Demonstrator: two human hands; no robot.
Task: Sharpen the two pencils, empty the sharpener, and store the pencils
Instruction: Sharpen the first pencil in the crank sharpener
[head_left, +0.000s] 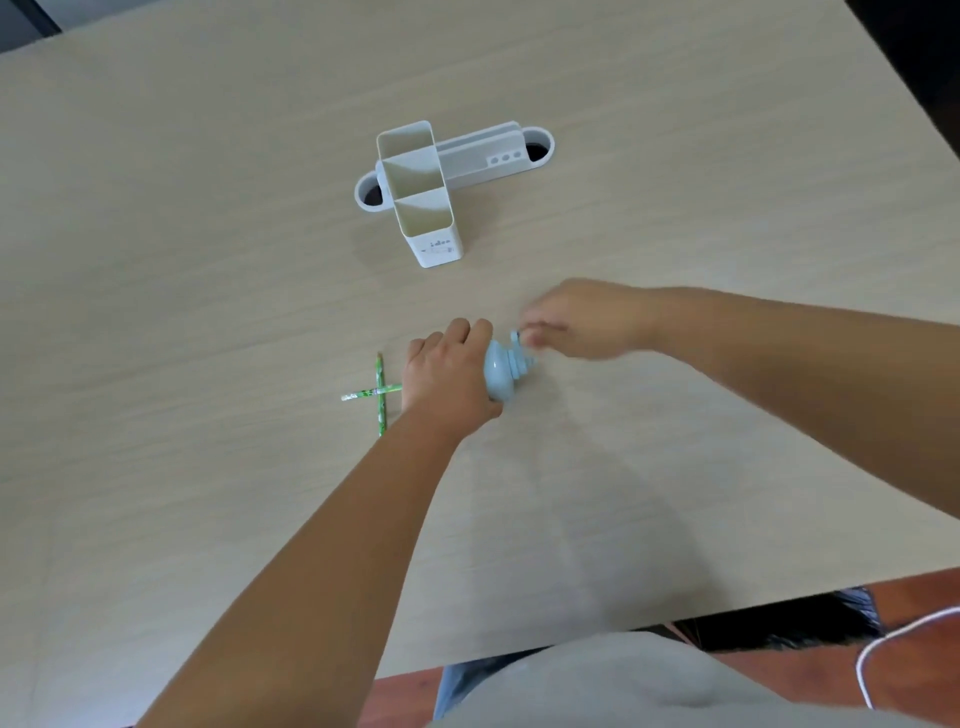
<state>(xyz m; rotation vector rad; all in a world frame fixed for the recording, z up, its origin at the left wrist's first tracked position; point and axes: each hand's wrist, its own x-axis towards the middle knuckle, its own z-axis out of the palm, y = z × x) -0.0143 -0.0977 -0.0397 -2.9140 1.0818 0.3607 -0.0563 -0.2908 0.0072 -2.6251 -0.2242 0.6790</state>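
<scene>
Your left hand (447, 374) is wrapped around the pale blue sharpener (503, 370), which stands on the light wooden table (208, 260) a little toward you from the centre. Your fingers curl over its top and far side and your palm covers its left flank, so only the right half of the rounded body and its stepped end show. Your right hand (582, 322) comes in from the right, and its fingertips are bunched together in a pinch on the small blue crank (516, 338) at the upper right of the sharpener. This hand is blurred, so you cannot tell exactly which fingers close on the crank. The two green pencils lie just left of your left hand, crossed over each other. One pencil (381, 395) runs toward and away from you; the other pencil (366, 393) lies across it, its right end hidden beneath your left wrist. Whether either tip is sharpened is too small to tell. Farther back on the table, well apart from your hands, stands the white desk organizer (426, 192), a tall box split into three open compartments. Right behind it, set into the table, is a long white cable tray (488, 156) with a round opening at each end.
</scene>
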